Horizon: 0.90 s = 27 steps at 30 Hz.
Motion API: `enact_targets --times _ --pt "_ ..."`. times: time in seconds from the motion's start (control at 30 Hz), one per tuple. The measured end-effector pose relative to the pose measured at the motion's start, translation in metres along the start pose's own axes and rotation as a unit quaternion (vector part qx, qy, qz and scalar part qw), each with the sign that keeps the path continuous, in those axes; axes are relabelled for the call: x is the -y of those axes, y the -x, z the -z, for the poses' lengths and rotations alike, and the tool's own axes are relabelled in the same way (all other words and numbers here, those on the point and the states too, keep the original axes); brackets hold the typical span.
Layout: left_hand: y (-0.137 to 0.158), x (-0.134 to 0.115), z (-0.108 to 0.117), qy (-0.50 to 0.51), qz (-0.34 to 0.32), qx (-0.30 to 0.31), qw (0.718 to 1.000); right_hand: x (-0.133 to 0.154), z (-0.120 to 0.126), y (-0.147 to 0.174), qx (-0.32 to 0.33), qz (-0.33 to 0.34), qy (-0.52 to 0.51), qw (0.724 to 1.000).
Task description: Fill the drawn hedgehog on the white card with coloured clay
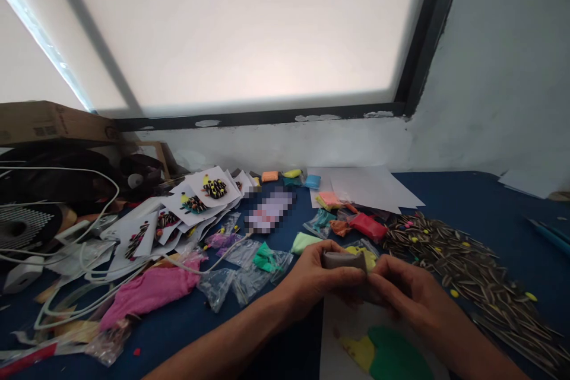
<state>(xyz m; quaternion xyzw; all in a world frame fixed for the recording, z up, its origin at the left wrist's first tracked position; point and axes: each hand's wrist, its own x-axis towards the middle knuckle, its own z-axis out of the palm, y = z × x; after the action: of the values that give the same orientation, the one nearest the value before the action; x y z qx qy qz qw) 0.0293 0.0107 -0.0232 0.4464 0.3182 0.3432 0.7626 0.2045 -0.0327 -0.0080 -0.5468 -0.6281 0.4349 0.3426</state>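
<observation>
Grey clay (344,260), a small flattened lump, is held between both hands just above a white sheet (338,320) at the near edge of the blue surface (467,202). The left hand (318,279) is closed on the lump's left end, thumb on top and fingers curled beneath; the right hand (403,291) is closed on its right end, where the fingertips meet the clay. Neither grip is spread wide: both are pinched down on the clay, with only its top face showing between them.

The step appears to be a pressing or flattening of the lump. It would be done well if pressure were shared evenly by both thumbs, the piece turned little by little so that no edge is thinned or torn, and the work kept over the sheet so that nothing is dropped among the clutter.

On the sheet below, green and yellow clay shapes (383,356) are already laid. A heap of striped sunflower seeds (467,273) lies just to the right. Small bags of coloured clay (249,267) are scattered to the left, near a pink bag (151,291) and white cables (80,249). Cards with finished seed figures (209,190) are spread farther back.
</observation>
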Motion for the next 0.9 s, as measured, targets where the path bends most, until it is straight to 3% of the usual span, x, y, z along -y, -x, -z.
enact_targets --times 0.1,0.17,0.27,0.33,0.4,0.47,0.53,0.7,0.83,0.9 --pt "-0.001 -0.004 0.0 0.005 -0.041 -0.017 0.999 -0.004 0.005 -0.001 -0.082 0.013 0.034 0.996" --pt "0.001 -0.009 -0.002 -0.038 -0.11 -0.072 0.991 -0.006 0.011 -0.003 -0.135 0.01 0.054 0.989" --pt "0.007 -0.019 -0.007 -0.189 -0.234 -0.155 0.941 -0.004 0.015 -0.003 -0.176 0.011 0.062 0.982" --pt "0.011 -0.022 -0.011 -0.262 -0.278 -0.159 0.911 0.0 0.013 0.0 -0.179 0.016 0.067 0.981" --pt "0.013 -0.019 -0.015 -0.267 -0.251 -0.113 0.924 0.005 0.008 0.003 -0.156 0.03 0.067 0.985" --pt "0.013 -0.012 -0.017 -0.207 -0.178 -0.039 0.961 0.009 0.001 0.005 -0.116 0.044 0.055 0.991" --pt "0.01 -0.005 -0.017 -0.138 -0.149 -0.003 0.979 0.012 -0.003 0.006 -0.076 0.05 0.034 0.995" --pt "0.006 -0.008 -0.009 -0.146 -0.146 0.0 0.979 0.015 -0.004 0.006 -0.034 0.069 0.004 0.997" --pt "0.006 -0.014 -0.002 -0.103 -0.047 0.095 0.989 0.009 -0.002 0.007 -0.02 0.075 0.0 0.997" --pt "0.006 -0.013 -0.001 -0.078 -0.022 0.1 0.992 0.006 -0.002 0.006 -0.009 0.065 -0.002 0.998"
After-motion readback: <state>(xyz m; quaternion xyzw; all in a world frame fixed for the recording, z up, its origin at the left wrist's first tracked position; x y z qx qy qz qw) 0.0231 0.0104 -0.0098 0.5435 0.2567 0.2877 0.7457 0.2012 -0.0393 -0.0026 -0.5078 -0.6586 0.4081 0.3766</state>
